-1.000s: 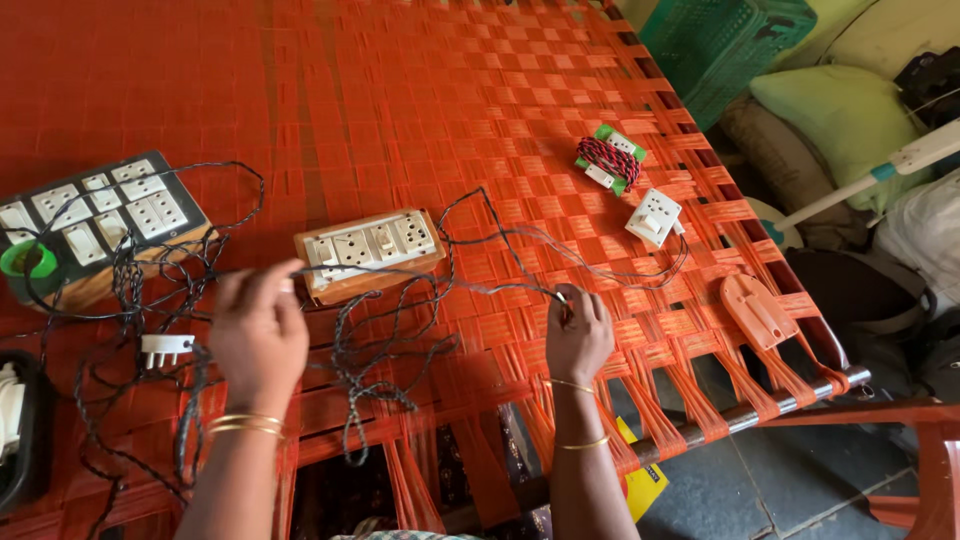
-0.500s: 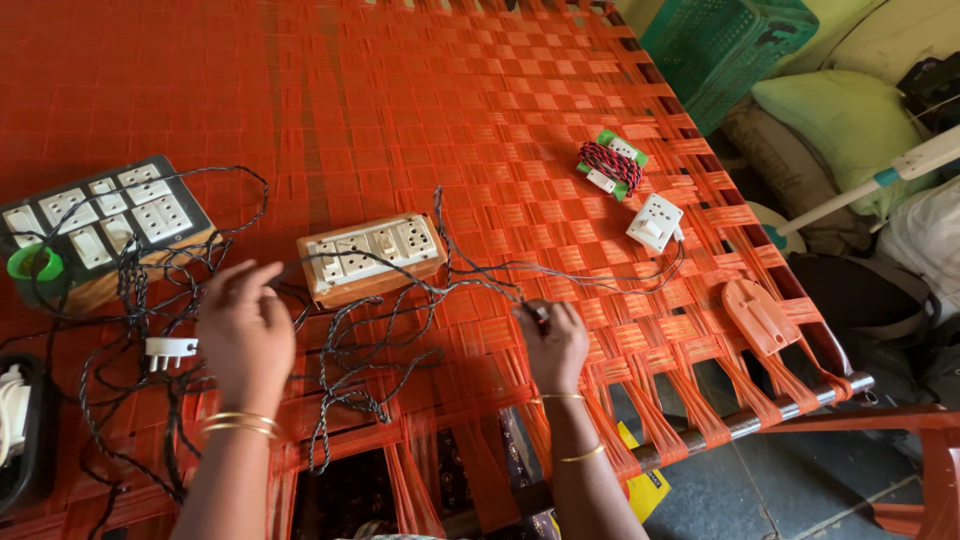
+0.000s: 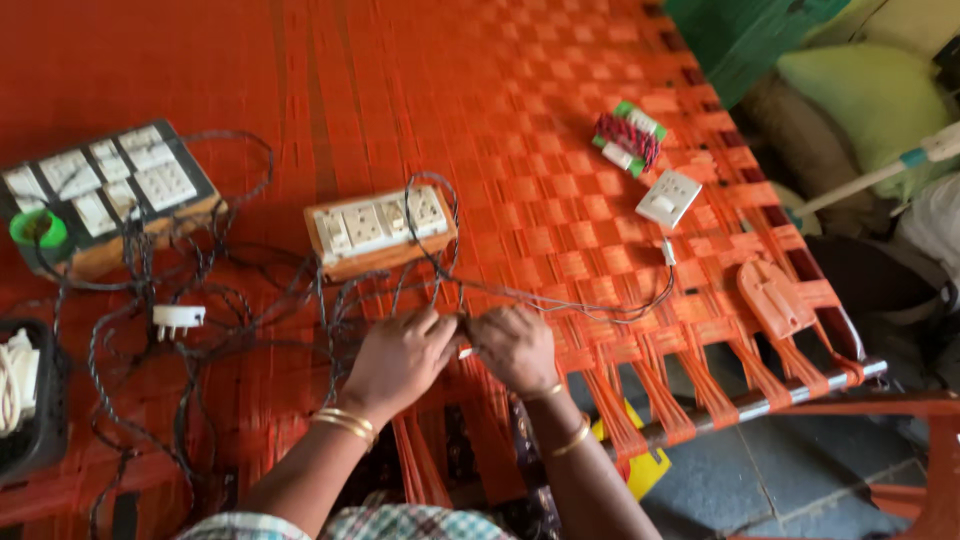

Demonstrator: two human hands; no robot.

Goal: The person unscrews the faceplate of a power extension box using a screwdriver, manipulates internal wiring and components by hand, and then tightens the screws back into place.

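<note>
My left hand (image 3: 398,358) and my right hand (image 3: 513,346) meet near the front of an orange woven cot (image 3: 480,120). Both pinch a thin dark twisted wire (image 3: 560,303) between their fingertips. The wire runs right in a loop to a small white plug end (image 3: 667,252). Just beyond my hands lies a wooden switch box (image 3: 380,231) with white sockets. More dark wire lies tangled to the left of my left hand.
A larger black switchboard (image 3: 105,192) with green tape roll (image 3: 38,229) lies far left, a white plug (image 3: 178,317) below it. A red-black wire bundle (image 3: 627,141), white switch plate (image 3: 669,197) and orange cover (image 3: 773,297) lie right. The cot's metal rail (image 3: 760,400) runs along the front right.
My hands have come together at the wire; the left moved right, the right moved left. The view has come closer.
</note>
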